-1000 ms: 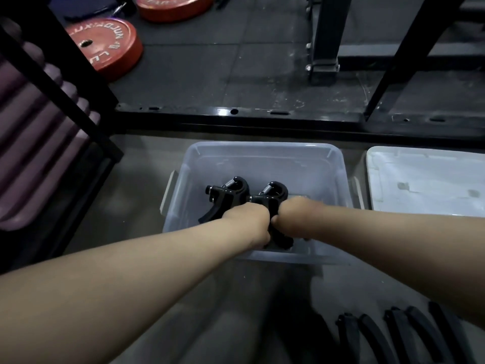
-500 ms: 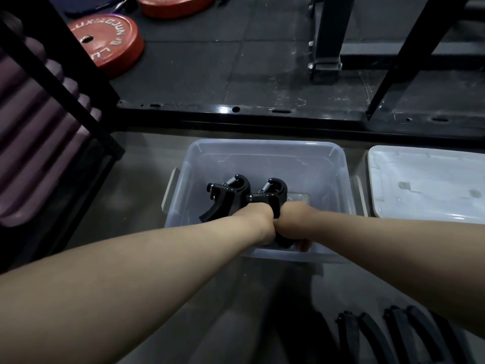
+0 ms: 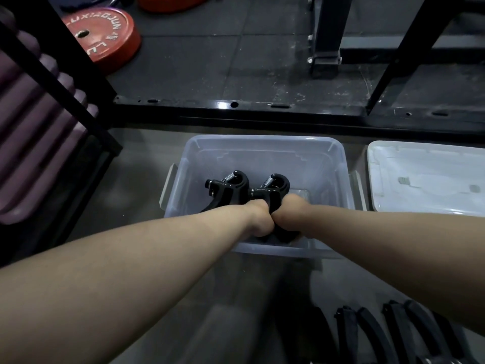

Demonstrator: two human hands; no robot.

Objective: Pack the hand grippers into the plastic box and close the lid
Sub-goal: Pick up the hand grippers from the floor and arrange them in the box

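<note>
**A:** Hand grippers (image 3: pixel 273 195): where are they, going left to right?

**B:** Two are low inside the plastic box (image 3: pixel 262 143), springs up, side by side and touching. The left hand (image 3: pixel 258 219) is closed round the handle of the left-side gripper (image 3: pixel 231 190). The right hand (image 3: pixel 288 212) is closed round the right-side gripper (image 3: pixel 280 185). The two fists meet over the box's near wall. The fingers are hidden, so I judge the grip from the fists.

**A:** Packed, then?

**B:** Not quite, I'd say. Both are in the box, but neither has been let go.

**A:** And further right?

**B:** The lid (image 3: pixel 425 179) lies flat on the floor just beside the box, not on it. At the lower right, nearer the person, a row of loose grippers (image 3: pixel 346 334) lies on the floor. The row is partly out of frame, so I can't count it.

**A:** What's left?

**B:** These two need releasing, the row has to go in, and then the lid goes on. By my reckoning the task is at an early stage.
</note>
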